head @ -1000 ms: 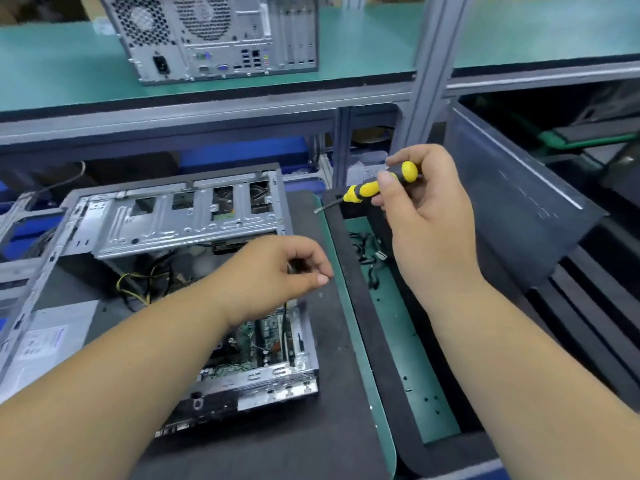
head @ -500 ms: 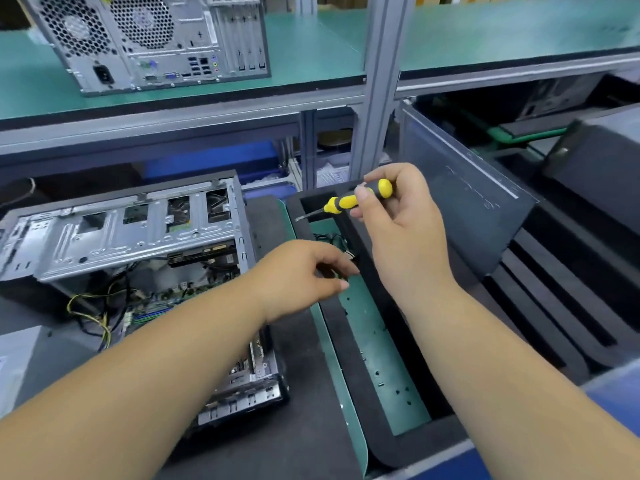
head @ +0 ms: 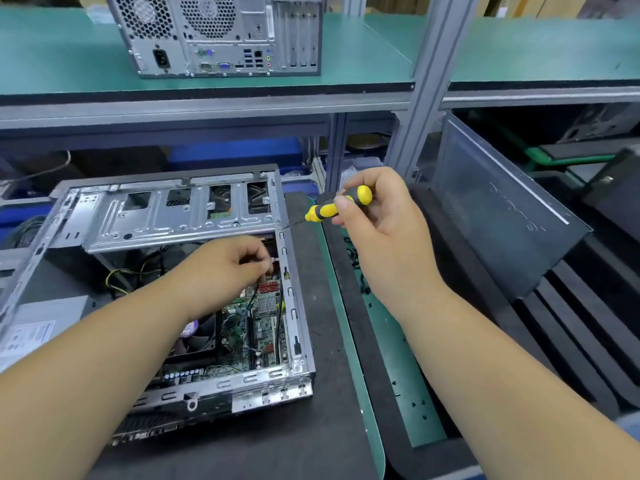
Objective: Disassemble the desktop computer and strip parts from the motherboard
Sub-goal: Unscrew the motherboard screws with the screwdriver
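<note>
Desktop computer case of grey sheet metal (head: 194, 216), side panel off, lies on its side on the dark tabletop (head: 322, 341) in front of me. Its lower left corner runs under my forearm and much of the interior is hidden there. Inside I see the green motherboard (head: 256, 327) with a small finned silver heatsink (head: 266, 303), a black fan partly covered by my arm, and yellow and black wires deep in shadow. A perforated drive cage spans the top of the case.

My left hand (head: 228, 268) reaches into the case with fingers curled; its grip seems to pinch something small and dark, but I cannot tell what. My right hand (head: 384, 233) hovers just right of the case, its grip closed round a yellow-and-black screwdriver (head: 339, 204), whose thin shaft is blurred.
</note>
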The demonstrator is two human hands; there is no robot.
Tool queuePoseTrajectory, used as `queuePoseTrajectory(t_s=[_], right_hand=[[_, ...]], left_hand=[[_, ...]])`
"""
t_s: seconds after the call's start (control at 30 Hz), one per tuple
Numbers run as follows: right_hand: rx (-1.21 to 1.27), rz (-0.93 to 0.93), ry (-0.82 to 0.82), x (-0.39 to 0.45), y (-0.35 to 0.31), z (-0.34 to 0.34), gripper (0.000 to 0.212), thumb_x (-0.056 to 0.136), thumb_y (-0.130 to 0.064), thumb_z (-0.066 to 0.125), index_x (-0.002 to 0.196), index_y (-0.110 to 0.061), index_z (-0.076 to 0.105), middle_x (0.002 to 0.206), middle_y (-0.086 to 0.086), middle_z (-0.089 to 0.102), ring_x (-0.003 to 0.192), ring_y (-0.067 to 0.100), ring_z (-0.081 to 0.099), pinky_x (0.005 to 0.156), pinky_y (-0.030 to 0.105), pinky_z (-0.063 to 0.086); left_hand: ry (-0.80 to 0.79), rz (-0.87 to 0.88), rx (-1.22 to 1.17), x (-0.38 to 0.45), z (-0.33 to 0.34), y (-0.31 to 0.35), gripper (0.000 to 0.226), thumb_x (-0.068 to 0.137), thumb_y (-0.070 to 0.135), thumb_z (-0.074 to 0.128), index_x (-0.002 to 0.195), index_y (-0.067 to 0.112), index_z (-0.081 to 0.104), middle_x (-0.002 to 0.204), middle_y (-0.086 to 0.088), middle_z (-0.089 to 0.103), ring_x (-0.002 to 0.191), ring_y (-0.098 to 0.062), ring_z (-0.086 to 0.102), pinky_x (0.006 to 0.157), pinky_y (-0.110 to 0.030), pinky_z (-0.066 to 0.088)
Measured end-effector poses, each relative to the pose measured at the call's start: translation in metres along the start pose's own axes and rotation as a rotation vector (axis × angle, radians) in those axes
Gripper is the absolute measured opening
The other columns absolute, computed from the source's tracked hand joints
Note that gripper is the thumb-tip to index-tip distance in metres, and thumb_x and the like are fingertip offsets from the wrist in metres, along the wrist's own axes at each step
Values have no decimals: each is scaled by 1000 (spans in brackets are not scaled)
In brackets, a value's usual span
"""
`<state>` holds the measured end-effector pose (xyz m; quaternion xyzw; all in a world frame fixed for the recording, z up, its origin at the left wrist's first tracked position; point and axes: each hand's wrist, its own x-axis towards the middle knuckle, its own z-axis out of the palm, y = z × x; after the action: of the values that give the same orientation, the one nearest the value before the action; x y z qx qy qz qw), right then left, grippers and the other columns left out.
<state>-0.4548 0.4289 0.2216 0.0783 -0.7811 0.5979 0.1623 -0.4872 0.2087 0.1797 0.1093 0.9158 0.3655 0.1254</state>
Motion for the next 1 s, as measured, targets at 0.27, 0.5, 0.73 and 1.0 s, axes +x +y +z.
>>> queuePoseTrajectory(t_s=[0.27, 0.5, 0.73, 1.0], right_hand=[[-96, -74, -191, 4, -5, 31, 11, 95, -23, 59, 104, -23, 55, 98, -3, 57, 96, 24, 61, 83, 49, 52], [-292, -188, -358, 3, -10, 48, 11, 95, -23, 62, 104, -21, 56, 89, -16, 49, 87, 12, 53, 79, 37, 50], [-454, -221, -543, 6, -11, 53, 10, 93, -27, 63, 100, -21, 59, 88, -13, 53, 81, 7, 50, 72, 27, 45], [-599, -187, -975, 13, -5, 71, 16, 92, -29, 66, 103, -19, 63, 97, -6, 61, 91, 11, 53, 81, 35, 45]], left_hand=[[-583, -64, 145, -7, 9, -25, 31, 87, 21, 67, 98, 50, 66, 105, 17, 67, 101, -8, 63, 98, -30, 47], [-661, 17, 325, -5, 15, -30, 44, 90, 34, 63, 130, 47, 53, 137, 15, 50, 120, -9, 50, 106, -30, 39], [-726, 21, 336, -3, 9, -38, 40, 91, 33, 61, 128, 45, 56, 128, 12, 58, 112, -11, 55, 99, -29, 44], [-584, 34, 578, 20, 1, -46, 29, 92, 29, 56, 65, 36, 47, 67, 18, 47, 66, -8, 48, 60, -21, 34]])
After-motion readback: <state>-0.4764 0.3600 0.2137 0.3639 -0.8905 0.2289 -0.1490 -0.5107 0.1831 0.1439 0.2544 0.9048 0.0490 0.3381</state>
